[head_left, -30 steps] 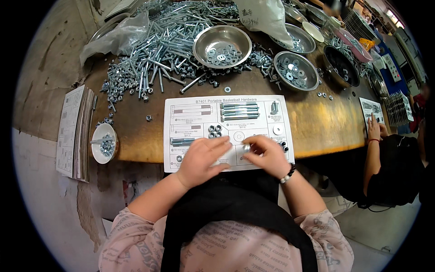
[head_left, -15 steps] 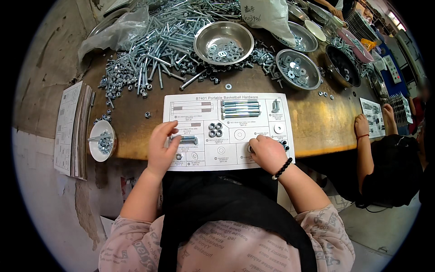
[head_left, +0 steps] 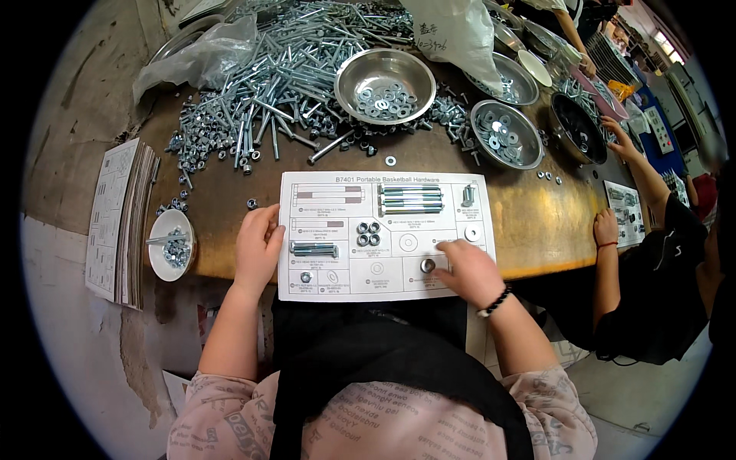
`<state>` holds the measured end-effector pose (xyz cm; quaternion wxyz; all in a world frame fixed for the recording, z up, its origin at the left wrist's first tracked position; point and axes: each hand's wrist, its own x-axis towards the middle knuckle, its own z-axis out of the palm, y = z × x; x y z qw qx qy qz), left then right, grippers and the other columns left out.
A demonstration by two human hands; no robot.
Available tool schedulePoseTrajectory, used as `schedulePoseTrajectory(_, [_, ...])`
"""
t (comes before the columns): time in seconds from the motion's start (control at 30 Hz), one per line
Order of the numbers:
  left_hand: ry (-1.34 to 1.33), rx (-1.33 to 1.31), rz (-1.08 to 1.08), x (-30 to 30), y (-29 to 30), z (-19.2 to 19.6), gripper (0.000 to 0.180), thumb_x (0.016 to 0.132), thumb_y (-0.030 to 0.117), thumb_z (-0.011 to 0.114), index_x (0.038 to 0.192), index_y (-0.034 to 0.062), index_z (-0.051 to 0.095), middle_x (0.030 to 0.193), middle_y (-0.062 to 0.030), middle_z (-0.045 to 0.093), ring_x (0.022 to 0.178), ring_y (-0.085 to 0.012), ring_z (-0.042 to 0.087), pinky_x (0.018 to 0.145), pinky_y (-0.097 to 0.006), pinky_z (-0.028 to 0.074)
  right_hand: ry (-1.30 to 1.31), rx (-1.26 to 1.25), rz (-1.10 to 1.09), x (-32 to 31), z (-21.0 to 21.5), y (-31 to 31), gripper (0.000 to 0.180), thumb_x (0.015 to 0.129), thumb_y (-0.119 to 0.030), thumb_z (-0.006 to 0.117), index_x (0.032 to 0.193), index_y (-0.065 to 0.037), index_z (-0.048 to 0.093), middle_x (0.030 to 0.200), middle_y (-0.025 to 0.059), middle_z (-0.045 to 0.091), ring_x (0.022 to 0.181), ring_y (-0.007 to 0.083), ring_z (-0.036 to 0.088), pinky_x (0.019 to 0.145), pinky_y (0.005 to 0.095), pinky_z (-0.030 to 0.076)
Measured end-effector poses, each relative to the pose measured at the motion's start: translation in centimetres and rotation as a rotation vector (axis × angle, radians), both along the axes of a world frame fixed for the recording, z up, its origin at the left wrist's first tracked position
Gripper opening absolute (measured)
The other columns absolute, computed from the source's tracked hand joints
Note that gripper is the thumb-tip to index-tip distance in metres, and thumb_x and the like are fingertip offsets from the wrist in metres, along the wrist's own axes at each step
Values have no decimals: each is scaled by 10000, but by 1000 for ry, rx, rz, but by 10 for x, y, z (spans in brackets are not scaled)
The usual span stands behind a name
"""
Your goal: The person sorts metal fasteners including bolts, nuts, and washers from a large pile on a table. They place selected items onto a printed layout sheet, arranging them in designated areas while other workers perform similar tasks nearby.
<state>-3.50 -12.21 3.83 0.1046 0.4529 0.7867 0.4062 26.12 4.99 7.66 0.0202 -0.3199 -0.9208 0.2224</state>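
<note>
In the head view we see a printed sorting sheet lying flat on the wooden bench, at its near edge, marked off into boxes for different parts. Our left hand rests on the sheet's left edge, fingers loosely spread and gripping nothing. Just to its right a short bolt lies in its box. Our right hand lies over the sheet's lower right part, fingers curled down beside a large washer that sits on the sheet; we cannot tell whether the fingertips pinch it or only touch it. Higher on the sheet lie a row of long bolts and four nuts in a square.

Beyond the sheet a heap of loose bolts and nuts spreads across the bench, with a steel bowl of washers beside it. A small white dish holding nuts sits at the bench's left edge, near a stack of paper sheets. At the right, another person's hand rests on the bench.
</note>
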Motion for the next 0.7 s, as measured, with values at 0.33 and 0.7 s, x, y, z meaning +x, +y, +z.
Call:
schedulePoseTrajectory(0.33, [-310,-158,24,-15,-13,-22,317,794,17,499,1104,-34,540,1011,-99,572,865,-168,555,791,-269,442,129,39,-490,102,-47,5,308,783,-148,593,1073,-47,566,929,147,571,850,301,560,737,363,456])
schedulePoseTrajectory(0.7, [-940,-134,144,-33,-8,-11,304,849,98,478,1129,-14,520,991,-81,603,842,-128,569,701,-236,458,432,-343,-673,114,-69,2,301,814,-71,536,1112,-55,580,942,104,559,884,192,530,791,283,425])
